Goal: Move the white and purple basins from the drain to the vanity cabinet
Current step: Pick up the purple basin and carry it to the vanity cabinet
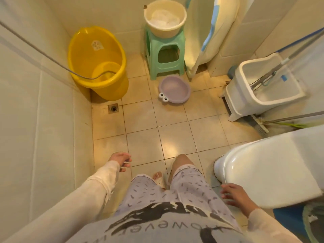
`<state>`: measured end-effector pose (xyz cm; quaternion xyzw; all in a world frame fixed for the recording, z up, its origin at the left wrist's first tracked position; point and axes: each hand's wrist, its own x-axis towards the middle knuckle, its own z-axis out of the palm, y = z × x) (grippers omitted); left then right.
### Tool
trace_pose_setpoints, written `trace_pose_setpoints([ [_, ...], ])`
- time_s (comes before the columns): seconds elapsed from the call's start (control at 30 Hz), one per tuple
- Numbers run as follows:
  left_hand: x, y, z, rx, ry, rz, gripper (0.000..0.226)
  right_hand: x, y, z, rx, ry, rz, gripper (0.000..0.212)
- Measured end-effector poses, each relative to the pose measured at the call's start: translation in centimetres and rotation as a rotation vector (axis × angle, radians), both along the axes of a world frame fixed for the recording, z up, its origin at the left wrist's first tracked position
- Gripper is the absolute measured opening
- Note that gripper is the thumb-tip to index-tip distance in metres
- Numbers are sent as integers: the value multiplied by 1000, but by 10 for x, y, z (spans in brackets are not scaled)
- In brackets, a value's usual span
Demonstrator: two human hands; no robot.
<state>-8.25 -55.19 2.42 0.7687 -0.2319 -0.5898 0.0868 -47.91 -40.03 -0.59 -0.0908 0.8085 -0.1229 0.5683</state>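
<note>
The purple basin [175, 88], with two toy eyes on its near rim, sits on the floor tiles in front of a green stool [164, 55]. On top of the stool rests the white basin [164, 16], with white cloth or foam inside. The floor drain [113, 108] is left of the purple basin, by the wall. My left hand [120, 160] hangs low at the left with curled fingers; something thin and white shows at the fingertips, and I cannot tell what it is. My right hand [234, 196] is spread beside the toilet, holding nothing. Both hands are far from the basins.
A large yellow tub [98, 62] with a hose running into it fills the far left corner. A white mop bucket [263, 85] with mop handles stands at the right wall. The toilet [263, 169] is at my near right. A curtain hangs behind the stool.
</note>
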Motion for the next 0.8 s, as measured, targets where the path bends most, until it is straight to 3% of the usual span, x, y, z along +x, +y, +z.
trace_pose_setpoints([
  [0.2, -10, -66, -10, 26, -31, -10, 18, 12, -91, -1, 13, -80, -11, 8],
  [0.53, -36, -169, -36, 172, -98, 30, 12, -15, -333, 2, -139, -60, 103, 16],
  [0.8, -58, -275, -36, 182, -110, -43, 9, -31, -414, 0, -100, -49, 109, 26],
])
